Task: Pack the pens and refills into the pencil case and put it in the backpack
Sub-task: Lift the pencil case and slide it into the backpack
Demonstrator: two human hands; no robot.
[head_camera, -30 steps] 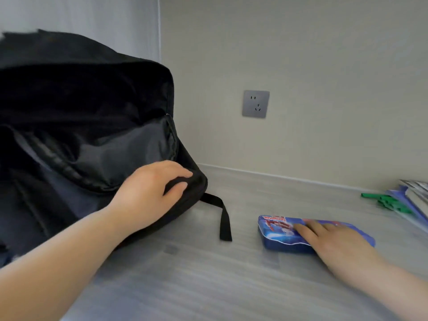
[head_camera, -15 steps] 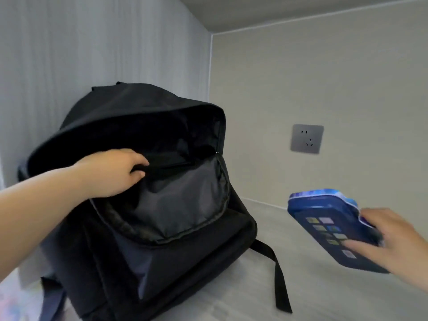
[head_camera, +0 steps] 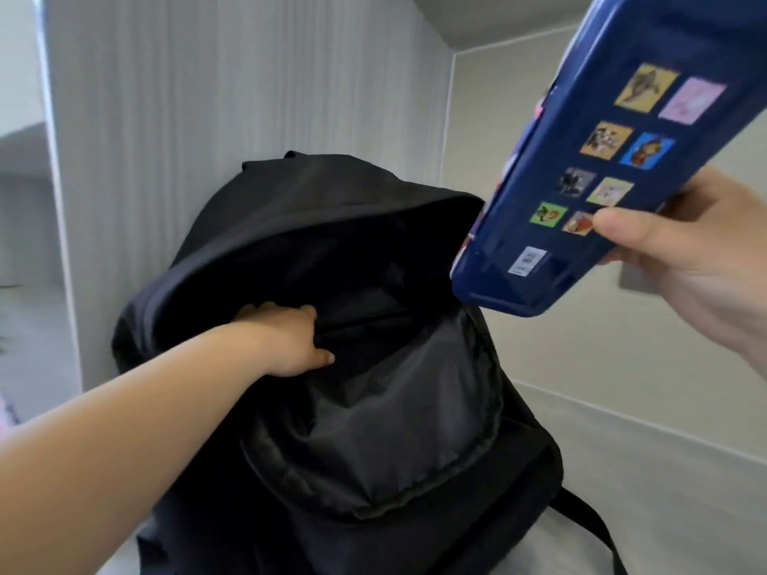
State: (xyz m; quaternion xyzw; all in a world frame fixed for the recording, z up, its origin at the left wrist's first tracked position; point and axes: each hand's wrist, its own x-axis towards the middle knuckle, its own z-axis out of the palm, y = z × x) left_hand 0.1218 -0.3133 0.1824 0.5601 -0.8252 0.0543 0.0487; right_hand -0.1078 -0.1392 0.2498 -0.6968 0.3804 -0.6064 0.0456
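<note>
A black backpack (head_camera: 373,429) stands upright on the pale desk, its main compartment gaping open at the top. My left hand (head_camera: 286,340) grips the front edge of that opening and holds it apart. A closed blue tin pencil case (head_camera: 602,159), its underside with several small pictures and a barcode facing me, is held tilted in my right hand (head_camera: 697,251). The case's lower end hangs just above and right of the backpack's opening. No pens or refills are visible.
The backpack sits in a corner between a ribbed grey side wall (head_camera: 228,97) and a beige back wall (head_camera: 581,334). A black strap (head_camera: 597,529) trails onto the desk (head_camera: 685,483) at the right. A shelf recess (head_camera: 25,201) is at far left.
My right hand lifted the pencil case from the desk up and leftward to the backpack's opening. My left hand moved from the backpack's front to the edge of the opening.
</note>
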